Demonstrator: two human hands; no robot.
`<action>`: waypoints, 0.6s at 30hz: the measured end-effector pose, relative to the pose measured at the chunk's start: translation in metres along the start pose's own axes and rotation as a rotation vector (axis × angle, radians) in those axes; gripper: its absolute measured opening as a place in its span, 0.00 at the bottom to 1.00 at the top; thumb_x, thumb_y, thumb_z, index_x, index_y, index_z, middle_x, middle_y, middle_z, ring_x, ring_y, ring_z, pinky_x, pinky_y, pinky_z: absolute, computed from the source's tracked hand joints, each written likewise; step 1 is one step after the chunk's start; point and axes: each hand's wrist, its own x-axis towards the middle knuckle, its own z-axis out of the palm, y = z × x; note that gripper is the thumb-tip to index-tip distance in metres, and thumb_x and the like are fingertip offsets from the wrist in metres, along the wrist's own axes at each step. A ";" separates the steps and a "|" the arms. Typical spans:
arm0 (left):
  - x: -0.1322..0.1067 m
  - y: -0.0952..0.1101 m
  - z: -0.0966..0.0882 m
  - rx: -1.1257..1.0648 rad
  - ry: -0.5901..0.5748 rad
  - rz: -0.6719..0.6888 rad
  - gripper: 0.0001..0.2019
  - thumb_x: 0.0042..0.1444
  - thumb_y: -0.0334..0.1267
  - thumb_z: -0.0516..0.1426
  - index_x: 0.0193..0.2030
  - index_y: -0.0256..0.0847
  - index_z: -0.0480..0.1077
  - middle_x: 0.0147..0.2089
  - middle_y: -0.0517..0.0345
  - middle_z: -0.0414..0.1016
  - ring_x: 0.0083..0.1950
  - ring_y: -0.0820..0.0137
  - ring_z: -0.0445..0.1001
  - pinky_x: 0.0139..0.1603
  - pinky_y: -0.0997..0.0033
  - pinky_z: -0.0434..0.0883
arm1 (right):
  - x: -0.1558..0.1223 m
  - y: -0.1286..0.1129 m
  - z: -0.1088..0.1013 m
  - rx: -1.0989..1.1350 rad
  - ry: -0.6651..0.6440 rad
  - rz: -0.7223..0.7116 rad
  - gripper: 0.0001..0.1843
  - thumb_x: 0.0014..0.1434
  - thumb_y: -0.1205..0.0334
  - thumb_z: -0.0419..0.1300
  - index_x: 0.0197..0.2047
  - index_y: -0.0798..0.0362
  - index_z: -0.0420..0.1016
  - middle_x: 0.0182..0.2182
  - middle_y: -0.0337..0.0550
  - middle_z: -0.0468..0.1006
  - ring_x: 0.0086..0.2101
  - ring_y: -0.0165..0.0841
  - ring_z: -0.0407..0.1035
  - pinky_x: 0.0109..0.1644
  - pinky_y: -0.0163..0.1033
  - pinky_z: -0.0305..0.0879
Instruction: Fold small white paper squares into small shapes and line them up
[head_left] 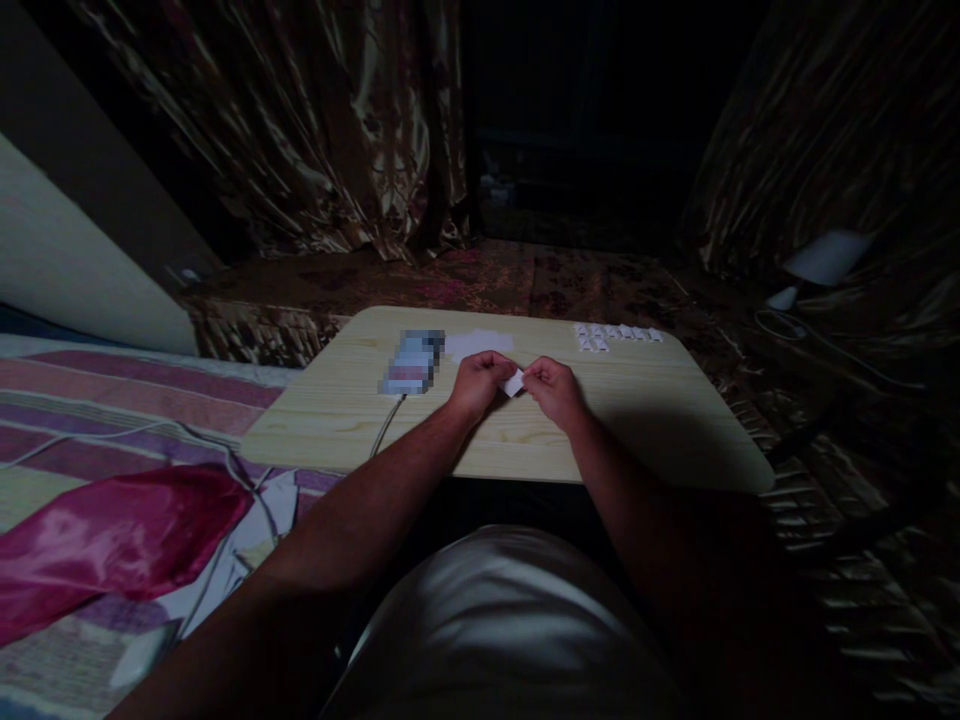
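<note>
Directly in front of you is a light wood table [315,420] with rounded corners. On your left, a bed [202,385] with a striped cover meets a pale wall [67,240]. Beyond the table, you face a low ledge [517,270] under dark patterned cloth. Shiny curtains [367,130] hang at both sides. A pale-shaded lamp [829,257] is at your right. Lighting is dim.

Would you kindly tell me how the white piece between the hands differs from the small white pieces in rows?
The white piece is held between the left hand and right hand, while the small white pieces lie on the table. The white piece is single; the small white pieces form two rows. Both look white.
</note>
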 end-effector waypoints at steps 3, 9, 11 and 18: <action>0.003 0.003 -0.003 -0.026 0.091 0.039 0.07 0.41 0.38 0.64 0.24 0.37 0.72 0.23 0.59 0.73 0.24 0.75 0.65 0.28 0.73 0.63 | 0.000 0.001 -0.002 0.002 0.028 0.018 0.05 0.46 0.60 0.60 0.27 0.51 0.70 0.18 0.32 0.70 0.20 0.27 0.60 0.25 0.32 0.55; 0.000 0.007 -0.002 0.090 0.071 0.067 0.12 0.46 0.44 0.63 0.23 0.37 0.72 0.23 0.59 0.72 0.25 0.75 0.64 0.28 0.73 0.61 | 0.001 0.001 -0.002 0.021 0.055 0.036 0.04 0.46 0.61 0.59 0.27 0.51 0.69 0.19 0.32 0.71 0.20 0.26 0.60 0.24 0.32 0.54; -0.001 0.005 -0.001 0.142 0.027 0.037 0.11 0.42 0.44 0.65 0.24 0.37 0.73 0.24 0.59 0.73 0.26 0.74 0.66 0.29 0.73 0.63 | 0.001 0.003 -0.003 0.006 0.058 0.033 0.04 0.46 0.60 0.59 0.27 0.51 0.69 0.19 0.32 0.71 0.20 0.26 0.60 0.24 0.32 0.55; 0.002 -0.002 -0.005 0.202 0.002 0.015 0.11 0.39 0.41 0.67 0.25 0.37 0.74 0.24 0.58 0.74 0.25 0.74 0.67 0.30 0.72 0.64 | 0.001 0.005 -0.004 -0.038 0.062 0.006 0.05 0.48 0.59 0.58 0.28 0.51 0.69 0.21 0.33 0.73 0.21 0.27 0.62 0.25 0.32 0.57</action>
